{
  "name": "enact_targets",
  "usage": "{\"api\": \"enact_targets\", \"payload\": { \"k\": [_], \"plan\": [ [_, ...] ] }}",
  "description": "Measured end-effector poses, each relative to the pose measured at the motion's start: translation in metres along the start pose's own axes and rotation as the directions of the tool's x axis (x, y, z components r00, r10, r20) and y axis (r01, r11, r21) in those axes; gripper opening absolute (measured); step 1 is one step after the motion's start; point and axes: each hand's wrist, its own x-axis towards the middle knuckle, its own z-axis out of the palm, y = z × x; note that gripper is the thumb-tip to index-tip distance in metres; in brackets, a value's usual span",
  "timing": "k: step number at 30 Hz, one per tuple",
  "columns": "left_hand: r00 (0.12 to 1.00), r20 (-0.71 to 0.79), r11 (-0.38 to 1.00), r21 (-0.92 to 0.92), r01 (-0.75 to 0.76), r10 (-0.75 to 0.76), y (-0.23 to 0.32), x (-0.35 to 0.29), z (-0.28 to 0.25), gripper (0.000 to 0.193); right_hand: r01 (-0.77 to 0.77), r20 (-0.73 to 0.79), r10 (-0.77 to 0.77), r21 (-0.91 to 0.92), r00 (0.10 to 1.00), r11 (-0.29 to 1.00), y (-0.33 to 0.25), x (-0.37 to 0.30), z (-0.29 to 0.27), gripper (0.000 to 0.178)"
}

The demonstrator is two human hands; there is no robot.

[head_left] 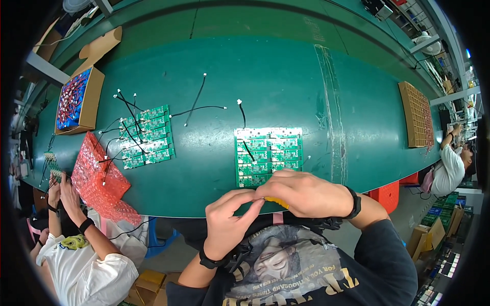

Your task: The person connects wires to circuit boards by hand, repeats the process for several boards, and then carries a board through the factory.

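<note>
My left hand (228, 218) and my right hand (305, 194) meet in front of my chest at the table's near edge. The right one is closed around a yellow-orange object (277, 202), mostly hidden by the fingers, so its kind does not show. Thumb and forefinger of the left are pinched beside it; whatever they grip is too small to make out. Just beyond my hands lies a green circuit board panel (268, 153) flat on the table. Two short black cables show there, one cable (242, 113) reaching past its far edge with a white connector.
Another board panel (148, 136) with black cables lies to the left, beside red bubble wrap (99, 178). An open cardboard box (93, 102) holds blue parts with red wires. A divided cardboard tray (412, 115) stands far right. A co-worker's hands (69, 196) work at left.
</note>
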Motion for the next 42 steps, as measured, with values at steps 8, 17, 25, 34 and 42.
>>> {"api": "enact_targets", "payload": {
  "k": [8, 17, 25, 34, 42],
  "plan": [
    [0.98, -0.082, 0.9, -0.416, 0.133, -0.183, -0.015, 0.001, -0.005, 0.013, 0.06, -0.309, -0.154, -0.294, 0.939, 0.954, 0.002, -0.027, 0.001, 0.024],
    [0.959, 0.048, 0.697, -0.676, 0.237, -0.279, -0.011, 0.0, -0.002, 0.012, -0.236, -0.237, 0.417, 0.544, 0.878, 0.805, 0.006, -0.008, 0.032, 0.023],
    [0.975, -0.051, 0.86, -0.483, 0.166, -0.217, -0.015, 0.001, 0.002, 0.016, -0.198, -0.349, 0.283, 0.261, 0.893, 0.945, 0.015, 0.0, 0.038, 0.022],
    [0.952, 0.146, 0.778, 0.549, -0.305, 0.271, -0.027, 0.007, -0.002, 0.036, -0.289, -0.363, 0.2, -0.211, 0.91, 0.934, 0.034, 0.03, 0.016, 0.022],
    [0.93, 0.231, 0.736, 0.568, -0.368, 0.287, -0.043, 0.004, 0.002, 0.036, -0.276, -0.367, 0.131, -0.377, 0.921, 0.884, 0.045, 0.041, 0.031, 0.027]
  ]
}}
